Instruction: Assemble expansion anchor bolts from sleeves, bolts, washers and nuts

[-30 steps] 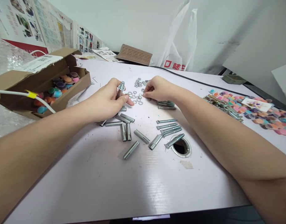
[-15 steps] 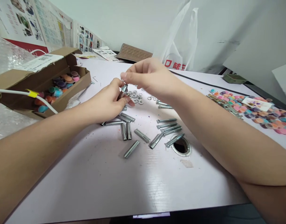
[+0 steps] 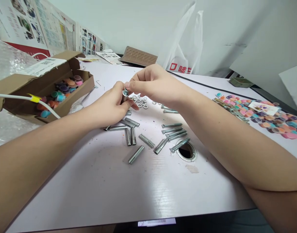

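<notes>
My left hand (image 3: pixel 112 105) is closed around a metal expansion bolt (image 3: pixel 125 92), its threaded end with a washer or nut pointing up. The thumb and finger of my right hand (image 3: pixel 150 79) are pinched together at that top end; whatever they grip there is too small to make out. Loose washers (image 3: pixel 143 103) lie just beyond my left fingers. Nearer to me are several slotted metal sleeves (image 3: pixel 136 154), some partly under my left hand. Several bolts with cone ends (image 3: pixel 174 131) lie below my right forearm.
An open cardboard box (image 3: pixel 87 84) with colourful caps stands at left, a white cable (image 3: pixel 12 96) crossing it. More caps (image 3: pixel 269 123) and several yellowish assembled anchors (image 3: pixel 231 108) lie at right. A round hole (image 3: pixel 194 153) opens in the white table (image 3: pixel 102 187). Behind stands a plastic bag (image 3: pixel 184 51).
My right fingers have come down onto the top of the bolt. The bolt's end has shifted slightly left and now stands more upright. The view has moved a little.
</notes>
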A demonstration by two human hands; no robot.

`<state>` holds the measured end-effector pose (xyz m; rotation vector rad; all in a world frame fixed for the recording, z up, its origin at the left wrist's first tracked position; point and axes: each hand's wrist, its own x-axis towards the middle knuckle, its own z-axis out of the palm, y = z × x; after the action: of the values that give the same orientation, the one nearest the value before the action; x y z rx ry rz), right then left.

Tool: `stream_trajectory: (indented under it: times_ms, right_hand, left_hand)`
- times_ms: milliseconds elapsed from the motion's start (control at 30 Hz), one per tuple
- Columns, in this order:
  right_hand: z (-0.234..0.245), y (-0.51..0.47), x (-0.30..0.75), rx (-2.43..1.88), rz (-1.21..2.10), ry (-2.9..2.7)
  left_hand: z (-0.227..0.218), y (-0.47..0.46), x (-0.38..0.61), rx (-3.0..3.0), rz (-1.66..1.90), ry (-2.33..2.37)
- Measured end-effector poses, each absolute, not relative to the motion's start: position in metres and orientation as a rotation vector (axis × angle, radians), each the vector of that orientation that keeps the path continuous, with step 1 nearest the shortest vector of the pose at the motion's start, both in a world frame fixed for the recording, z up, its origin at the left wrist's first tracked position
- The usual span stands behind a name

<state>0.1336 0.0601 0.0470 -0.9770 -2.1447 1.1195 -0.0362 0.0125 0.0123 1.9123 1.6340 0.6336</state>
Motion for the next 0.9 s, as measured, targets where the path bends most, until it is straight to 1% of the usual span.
stream_trajectory:
  times_ms: [100, 367, 433, 533, 600, 667, 800, 900]
  right_hand:
    - [0.043, 0.061, 0.134, -0.937, 1.051, -2.216]
    - [0.045, 0.063, 0.133, -0.948, 1.003, -2.245]
    - [0.047, 0.069, 0.137, -0.989, 0.920, -2.244]
    - [0.044, 0.090, 0.151, -1.100, 0.704, -2.219]
    - [0.036, 0.109, 0.163, -1.201, 0.533, -2.191]
    - [0.023, 0.127, 0.174, -1.292, 0.430, -2.203]
    - [-0.002, 0.146, 0.181, -1.428, 0.371, -2.252]
    - [-0.011, 0.146, 0.176, -1.412, 0.387, -2.323]
  left_hand:
    - [0.012, 0.013, -0.037, 1.899, 0.636, 1.659]
    - [0.014, 0.013, -0.036, 1.866, 0.657, 1.651]
    - [0.013, 0.013, -0.036, 1.816, 0.657, 1.618]
    - [0.010, 0.014, -0.038, 1.742, 0.671, 1.557]
    - [0.007, 0.015, -0.041, 1.718, 0.692, 1.524]
    - [0.007, 0.016, -0.042, 1.694, 0.690, 1.496]
    - [0.013, 0.011, -0.038, 1.591, 0.699, 1.399]
    - [0.018, 0.007, -0.034, 1.504, 0.735, 1.334]
